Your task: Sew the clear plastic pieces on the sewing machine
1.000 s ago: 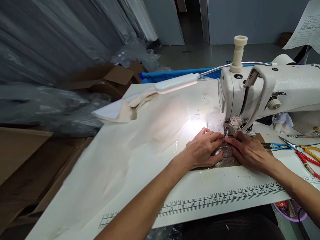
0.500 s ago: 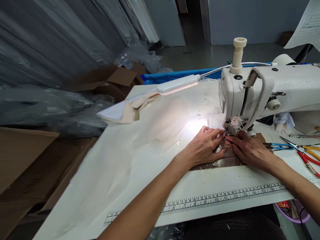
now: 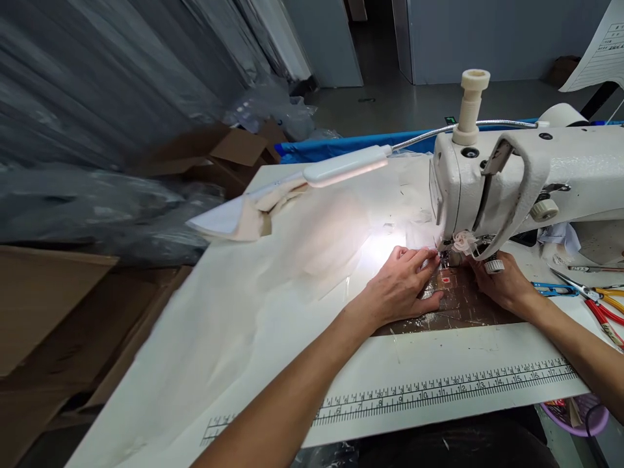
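A white sewing machine (image 3: 492, 175) stands on the right of the white table, its needle area low at the head's left end. Just left of the presser foot, my left hand (image 3: 402, 283) lies with fingertips together on thin pale fabric (image 3: 423, 235); what they pinch is too small to make out. To the right of the foot, my right hand (image 3: 500, 283) reaches behind the thread guard, its fingertips partly hidden. Under both hands is a brown taped plate (image 3: 453, 302) with a small red mark.
A lamp (image 3: 346, 166) shines left of the needle. Scissors (image 3: 570, 281) and red-handled cutters (image 3: 602, 315) lie at the right. A printed ruler (image 3: 424, 390) runs along the front edge. Cardboard boxes (image 3: 53, 305) stand left; a purple basket (image 3: 580, 429) is below right.
My right hand has moved right, away from the presser foot, uncovering more of the brown plate. My left hand has stayed nearly in place. The view has shifted slightly.
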Demonstrator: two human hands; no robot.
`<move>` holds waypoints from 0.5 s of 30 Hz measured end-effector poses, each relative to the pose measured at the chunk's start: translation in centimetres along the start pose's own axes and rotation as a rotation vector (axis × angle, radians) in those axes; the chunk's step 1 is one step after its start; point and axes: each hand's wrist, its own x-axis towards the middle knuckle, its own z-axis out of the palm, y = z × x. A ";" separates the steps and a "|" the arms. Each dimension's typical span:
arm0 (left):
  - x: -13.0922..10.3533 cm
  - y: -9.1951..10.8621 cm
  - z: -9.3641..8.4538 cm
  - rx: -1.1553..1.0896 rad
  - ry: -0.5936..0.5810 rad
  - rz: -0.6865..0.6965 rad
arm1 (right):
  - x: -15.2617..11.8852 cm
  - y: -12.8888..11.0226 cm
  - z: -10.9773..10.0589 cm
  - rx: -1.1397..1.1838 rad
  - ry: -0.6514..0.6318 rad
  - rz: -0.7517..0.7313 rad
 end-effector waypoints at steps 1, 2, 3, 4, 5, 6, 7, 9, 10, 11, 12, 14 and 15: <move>0.0 0.0 0.0 0.004 0.006 -0.006 | 0.0 0.0 0.1 -0.010 0.024 -0.012; 0.0 0.0 0.0 0.007 0.009 -0.011 | -0.1 0.1 0.1 -0.002 0.035 -0.028; -0.1 0.0 0.1 0.009 0.010 -0.015 | -0.3 0.1 0.1 0.024 0.034 -0.045; -0.1 0.0 0.1 0.012 0.010 -0.017 | -0.6 0.1 0.0 0.063 0.029 -0.061; -0.1 0.0 0.1 0.015 0.008 -0.018 | -0.9 0.1 -0.1 0.105 0.026 -0.073; -0.1 0.0 0.2 0.020 0.007 -0.017 | -1.2 0.1 -0.2 0.139 0.036 -0.077; -0.2 0.0 0.2 0.024 0.006 -0.016 | -1.4 0.2 -0.2 0.160 0.055 -0.077; -0.2 -0.1 0.3 0.028 -0.002 -0.019 | -1.9 0.4 0.1 0.165 0.100 -0.084; -0.3 -0.1 0.3 0.027 -0.011 -0.024 | -2.0 0.6 0.3 0.152 0.115 -0.087; -0.3 -0.1 0.3 0.022 -0.025 -0.031 | -2.1 0.7 0.5 0.133 0.123 -0.089; -0.3 -0.1 0.2 0.017 -0.040 -0.039 | -2.2 0.8 0.6 0.117 0.126 -0.088; -0.3 -0.1 0.1 0.007 -0.070 -0.056 | -2.2 0.9 0.8 0.105 0.122 -0.080; -0.2 0.0 0.0 0.003 -0.080 -0.063 | -2.1 0.9 0.7 0.109 0.119 -0.079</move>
